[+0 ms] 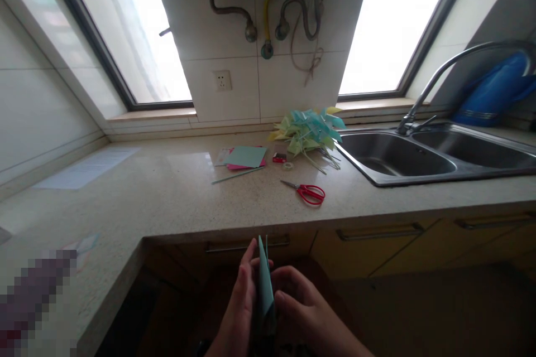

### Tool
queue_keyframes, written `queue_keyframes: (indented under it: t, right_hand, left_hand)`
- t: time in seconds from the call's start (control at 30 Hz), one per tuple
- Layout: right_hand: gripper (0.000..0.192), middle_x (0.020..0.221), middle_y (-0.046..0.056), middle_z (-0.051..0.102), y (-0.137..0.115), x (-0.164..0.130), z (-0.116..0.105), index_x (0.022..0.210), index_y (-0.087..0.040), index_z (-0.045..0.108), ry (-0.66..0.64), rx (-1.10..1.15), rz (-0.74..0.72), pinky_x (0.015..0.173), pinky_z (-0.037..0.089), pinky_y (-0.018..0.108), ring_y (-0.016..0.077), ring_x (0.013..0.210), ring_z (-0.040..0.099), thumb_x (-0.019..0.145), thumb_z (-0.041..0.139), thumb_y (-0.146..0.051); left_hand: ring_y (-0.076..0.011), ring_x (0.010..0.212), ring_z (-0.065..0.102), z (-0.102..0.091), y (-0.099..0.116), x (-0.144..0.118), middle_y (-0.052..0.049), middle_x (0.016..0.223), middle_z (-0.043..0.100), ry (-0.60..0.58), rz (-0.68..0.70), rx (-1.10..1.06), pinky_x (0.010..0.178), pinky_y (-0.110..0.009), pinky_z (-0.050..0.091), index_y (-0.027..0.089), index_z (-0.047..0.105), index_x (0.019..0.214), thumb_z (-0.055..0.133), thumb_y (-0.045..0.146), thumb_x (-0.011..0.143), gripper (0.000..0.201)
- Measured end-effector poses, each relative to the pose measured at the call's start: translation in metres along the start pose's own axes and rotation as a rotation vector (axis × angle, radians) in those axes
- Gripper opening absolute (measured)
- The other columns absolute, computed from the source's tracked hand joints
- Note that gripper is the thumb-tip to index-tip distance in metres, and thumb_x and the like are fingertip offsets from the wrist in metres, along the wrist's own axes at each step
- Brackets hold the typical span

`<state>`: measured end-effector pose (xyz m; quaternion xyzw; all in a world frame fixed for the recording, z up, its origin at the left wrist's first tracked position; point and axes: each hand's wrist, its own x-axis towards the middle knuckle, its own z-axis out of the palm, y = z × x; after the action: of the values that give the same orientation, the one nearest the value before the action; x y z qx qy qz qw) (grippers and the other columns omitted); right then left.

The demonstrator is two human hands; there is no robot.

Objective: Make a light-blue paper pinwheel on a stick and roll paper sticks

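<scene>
Blue-green paper [264, 279], edge-on, gripped between left hand [242, 301] and right hand [305, 300], lower end (in shadow) unclear

A kitchen, judging by the double sink [379, 183] (with curved faucet [435, 75]) and countertop [167, 195].

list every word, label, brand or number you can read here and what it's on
No text can be read for certain.
White sheet on the left of the counter: faint rows that look like print, too small and blurred to read.
Small red box: any lettering is too small to read.
Held blue-green paper: no writing visible.
</scene>
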<state>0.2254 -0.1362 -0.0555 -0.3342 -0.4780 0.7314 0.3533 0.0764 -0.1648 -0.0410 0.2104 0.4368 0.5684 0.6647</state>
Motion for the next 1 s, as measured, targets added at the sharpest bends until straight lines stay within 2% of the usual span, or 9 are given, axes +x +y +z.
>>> queue_keyframes:
  t: [0.1, 0.23, 0.43, 0.5, 0.6, 0.73, 0.9, 1.0]
  right_hand:
    - [0.043, 0.1, 0.005, 0.068, 0.007, -0.004, 0.005, 0.105, -0.021, 0.066, 0.004, 0.035, 0.115, 0.077, 0.049, 0.031, 0.0213, 0.09, 0.065, 0.077, 0.078, -0.052]
    - [0.049, 0.101, 0.006, 0.07, 0.014, -0.006, 0.006, 0.105, -0.019, 0.067, -0.01, 0.062, 0.104, 0.088, 0.045, 0.033, 0.0227, 0.098, 0.064, 0.07, 0.084, -0.05]
    - [0.049, 0.08, -0.001, 0.064, 0.031, -0.003, 0.004, 0.086, -0.02, 0.059, 0.037, 0.194, 0.131, 0.068, 0.042, 0.026, 0.0152, 0.073, 0.06, 0.061, 0.09, -0.048]
    - [0.048, 0.079, -0.001, 0.062, 0.032, -0.002, 0.001, 0.084, -0.021, 0.056, 0.06, 0.168, 0.115, 0.067, 0.042, 0.026, 0.0151, 0.071, 0.059, 0.064, 0.088, -0.05]
    - [0.044, 0.075, -0.003, 0.057, 0.029, -0.003, -0.006, 0.08, -0.021, 0.053, 0.115, 0.054, 0.07, 0.063, 0.04, 0.026, 0.0146, 0.069, 0.055, 0.07, 0.084, -0.051]
    - [0.031, 0.082, 0.0, 0.058, 0.021, -0.006, -0.014, 0.087, -0.021, 0.057, 0.182, -0.146, 0.0, 0.07, 0.044, 0.029, 0.0177, 0.077, 0.056, 0.081, 0.076, -0.045]
    - [0.025, 0.082, 0.0, 0.059, 0.022, -0.011, -0.021, 0.091, -0.023, 0.055, 0.228, -0.234, -0.04, 0.068, 0.043, 0.029, 0.0182, 0.077, 0.055, 0.087, 0.069, -0.043]
    - [0.021, 0.081, -0.001, 0.058, 0.028, -0.01, -0.026, 0.094, -0.024, 0.054, 0.246, -0.313, -0.059, 0.066, 0.042, 0.028, 0.0176, 0.076, 0.054, 0.09, 0.066, -0.041]
  left_hand:
    - [-0.0324, 0.122, 0.058, -0.011, -0.011, -0.001, -0.011, 0.136, 0.057, 0.055, -0.025, -0.018, 0.104, -0.043, 0.043, 0.035, 0.021, 0.158, 0.056, 0.073, 0.086, 0.089]
    - [-0.0338, 0.119, 0.06, -0.022, -0.023, 0.001, -0.013, 0.132, 0.059, 0.098, -0.006, -0.027, 0.101, -0.042, 0.045, 0.033, 0.021, 0.158, 0.065, 0.072, 0.08, 0.098]
    - [-0.034, 0.115, 0.062, -0.035, -0.03, 0.003, -0.015, 0.128, 0.062, 0.106, 0.014, 0.028, 0.093, -0.04, 0.048, 0.025, 0.029, 0.156, 0.064, 0.075, 0.079, 0.098]
    - [-0.0333, 0.112, 0.063, -0.037, -0.028, 0.003, -0.015, 0.128, 0.063, 0.116, 0.021, 0.045, 0.092, -0.039, 0.049, 0.023, 0.035, 0.152, 0.068, 0.069, 0.079, 0.092]
    - [-0.0308, 0.108, 0.066, -0.037, -0.021, 0.002, -0.015, 0.127, 0.064, 0.125, 0.018, 0.015, 0.091, -0.038, 0.05, 0.023, 0.044, 0.143, 0.08, 0.049, 0.079, 0.079]
    - [-0.0266, 0.096, 0.071, -0.037, -0.011, -0.002, -0.012, 0.112, 0.07, 0.184, 0.038, 0.001, 0.083, -0.036, 0.053, 0.022, 0.053, 0.132, 0.085, 0.034, 0.077, 0.065]
    - [-0.0243, 0.084, 0.072, -0.044, -0.005, -0.006, -0.009, 0.096, 0.075, 0.272, 0.093, 0.155, 0.073, -0.032, 0.055, 0.018, 0.067, 0.108, 0.089, 0.032, 0.071, 0.045]
    - [-0.0219, 0.077, 0.07, -0.051, -0.007, -0.004, -0.007, 0.088, 0.075, 0.294, 0.121, 0.198, 0.069, -0.03, 0.055, 0.017, 0.07, 0.092, 0.089, 0.036, 0.07, 0.035]
